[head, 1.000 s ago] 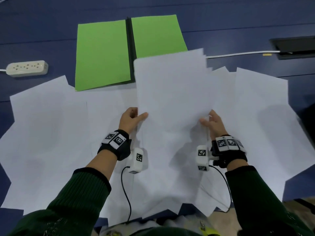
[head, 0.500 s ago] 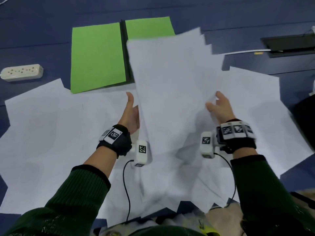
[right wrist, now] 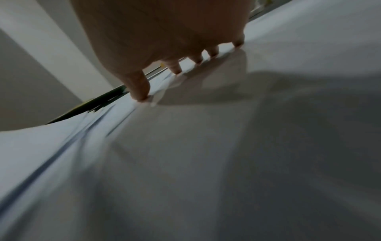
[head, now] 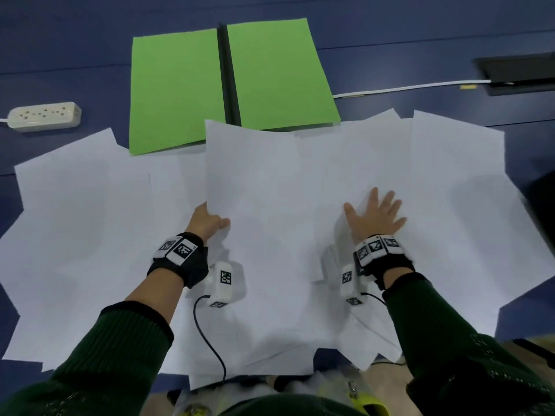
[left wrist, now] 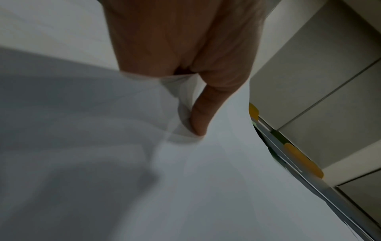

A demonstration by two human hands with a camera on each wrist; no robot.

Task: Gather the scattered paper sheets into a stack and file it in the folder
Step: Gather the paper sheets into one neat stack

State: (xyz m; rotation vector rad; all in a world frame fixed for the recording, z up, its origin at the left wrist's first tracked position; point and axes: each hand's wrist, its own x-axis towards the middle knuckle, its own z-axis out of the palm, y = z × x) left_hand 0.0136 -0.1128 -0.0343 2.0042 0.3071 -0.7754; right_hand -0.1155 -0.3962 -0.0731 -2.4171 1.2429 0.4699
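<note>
Dark blue table. Overlapping white paper sheets near; open green folder far centre. White power strip far left.

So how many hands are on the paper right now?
2: the left hand pinches the middle sheet's left edge; the right hand lies flat on sheets to its right.

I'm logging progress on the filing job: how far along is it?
Early. Done: the green folder lies open. In hand: the left hand pinches the middle sheet's edge, and the right hand presses flat on the sheets to the right. Left: gathering the spread sheets and filing them.
</note>
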